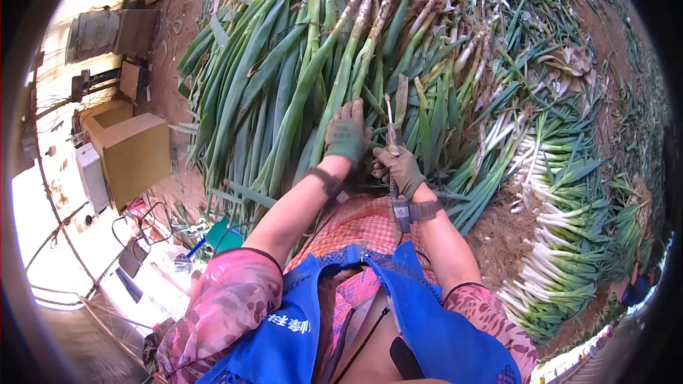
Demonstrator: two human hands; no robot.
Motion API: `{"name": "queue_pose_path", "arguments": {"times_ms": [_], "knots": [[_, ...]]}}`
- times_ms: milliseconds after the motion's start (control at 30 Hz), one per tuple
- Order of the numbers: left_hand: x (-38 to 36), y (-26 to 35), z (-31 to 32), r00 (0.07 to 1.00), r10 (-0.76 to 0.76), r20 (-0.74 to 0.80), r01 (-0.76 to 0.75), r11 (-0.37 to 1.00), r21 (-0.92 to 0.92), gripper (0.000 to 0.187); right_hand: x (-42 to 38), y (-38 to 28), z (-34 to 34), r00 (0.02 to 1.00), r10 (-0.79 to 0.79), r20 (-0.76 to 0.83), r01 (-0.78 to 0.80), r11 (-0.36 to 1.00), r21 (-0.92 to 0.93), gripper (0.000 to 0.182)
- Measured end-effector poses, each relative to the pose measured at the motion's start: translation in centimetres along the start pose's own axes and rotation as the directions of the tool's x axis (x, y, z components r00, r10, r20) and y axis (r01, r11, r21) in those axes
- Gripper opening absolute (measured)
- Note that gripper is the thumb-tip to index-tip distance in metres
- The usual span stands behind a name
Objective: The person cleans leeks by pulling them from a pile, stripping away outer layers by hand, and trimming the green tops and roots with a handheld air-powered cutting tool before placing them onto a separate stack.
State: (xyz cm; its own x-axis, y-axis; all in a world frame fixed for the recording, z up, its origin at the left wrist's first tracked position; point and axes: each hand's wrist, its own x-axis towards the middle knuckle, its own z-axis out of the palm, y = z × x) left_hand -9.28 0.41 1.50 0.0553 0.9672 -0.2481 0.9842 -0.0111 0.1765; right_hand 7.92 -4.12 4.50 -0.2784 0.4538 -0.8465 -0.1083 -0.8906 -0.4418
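Note:
A big heap of untrimmed green onions (299,64) lies on the ground in front of me, roots pointing away. My left hand (346,135), in a green glove, presses down on one stalk at the near edge of the heap. My right hand (400,168), also gloved, grips a knife (390,131) with its thin blade pointing up towards the heap, right beside my left hand. A strap sits on my right wrist. My blue apron (398,313) and checked cloth cover my lap below.
Rows of trimmed onions with white stems (562,220) lie to the right on straw. Leaf scraps litter the red dirt. Cardboard boxes (131,153) stand at left, with cables and a teal object (220,235) near them. Another person's blue sleeve (635,288) shows at far right.

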Motion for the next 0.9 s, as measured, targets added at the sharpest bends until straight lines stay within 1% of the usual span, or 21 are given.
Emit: {"name": "queue_pose_path", "arguments": {"times_ms": [67,100,200,267,300,400,433,467,533,633,667,733,767,867,900], "knots": [[2.7,0.7,2.1,0.972,-0.143,0.189,0.118,0.984,0.136,0.093,-0.2,-0.8,0.2,1.000,-0.001,-0.024,0.000,0.999,-0.038,0.028],[4.4,1.3,1.5,0.951,-0.230,0.205,0.197,0.966,0.169,0.085,-0.2,-0.7,0.0,0.999,0.000,-0.041,-0.002,0.999,-0.044,0.028],[8.6,1.1,0.7,0.926,-0.349,0.145,0.314,0.924,0.217,0.073,-0.1,0.0,-1.5,0.998,-0.048,-0.033,0.047,0.999,-0.018,0.029],[9.9,0.9,-1.7,0.892,-0.386,0.235,0.342,0.916,0.209,0.062,-0.6,-0.1,-2.1,0.998,-0.051,-0.023,0.051,0.999,-0.006,0.029],[10.6,1.3,-1.7,0.889,-0.409,0.204,0.356,0.899,0.255,0.054,-0.8,-0.3,-2.3,0.998,-0.055,-0.019,0.055,0.998,0.004,0.029],[9.8,1.9,-2.7,0.849,-0.370,0.376,0.391,0.920,0.021,0.052,-0.9,-0.8,-1.7,0.997,-0.071,0.005,0.072,0.997,-0.022,0.030],[9.2,1.2,-2.4,0.840,-0.310,0.445,0.390,0.916,-0.098,0.052,-1.1,-1.3,-1.5,0.998,-0.056,0.034,0.056,0.998,-0.013,0.029],[8.3,1.1,-2.6,0.797,-0.229,0.559,0.407,0.887,-0.217,0.056,-1.3,-1.4,-1.3,0.998,-0.058,0.031,0.059,0.998,-0.022,0.029],[6.4,0.4,-1.5,0.785,-0.203,0.585,0.438,0.851,-0.291,0.060,-1.2,-1.8,-1.1,0.997,-0.069,0.028,0.070,0.996,-0.047,0.028],[5.0,-0.5,1.4,0.796,-0.248,0.553,0.494,0.794,-0.355,0.060,-0.9,-1.1,-1.6,0.998,0.018,0.064,-0.014,0.999,-0.050,0.031],[4.5,-1.1,3.3,0.785,-0.217,0.581,0.513,0.753,-0.412,0.061,-1.0,-0.7,-1.8,0.996,0.049,0.078,-0.045,0.997,-0.059,0.032],[4.6,-1.2,4.5,0.769,-0.149,0.622,0.547,0.657,-0.519,0.061,-1.1,0.2,-1.7,0.998,-0.013,0.068,0.020,0.994,-0.106,0.031],[4.1,-1.2,5.0,0.733,-0.143,0.665,0.595,0.608,-0.526,0.059,-1.0,0.7,-1.8,0.997,-0.046,0.064,0.054,0.990,-0.129,0.031],[2.5,1.0,2.6,0.691,-0.091,0.717,0.705,0.304,-0.641,0.062,2.2,0.2,-3.2,0.979,-0.204,0.006,0.188,0.891,-0.414,0.040],[1.8,0.1,5.5,0.722,-0.113,0.682,0.667,0.376,-0.643,0.064,2.1,-2.1,-2.8,0.985,-0.173,-0.026,0.149,0.907,-0.394,0.040]]}}
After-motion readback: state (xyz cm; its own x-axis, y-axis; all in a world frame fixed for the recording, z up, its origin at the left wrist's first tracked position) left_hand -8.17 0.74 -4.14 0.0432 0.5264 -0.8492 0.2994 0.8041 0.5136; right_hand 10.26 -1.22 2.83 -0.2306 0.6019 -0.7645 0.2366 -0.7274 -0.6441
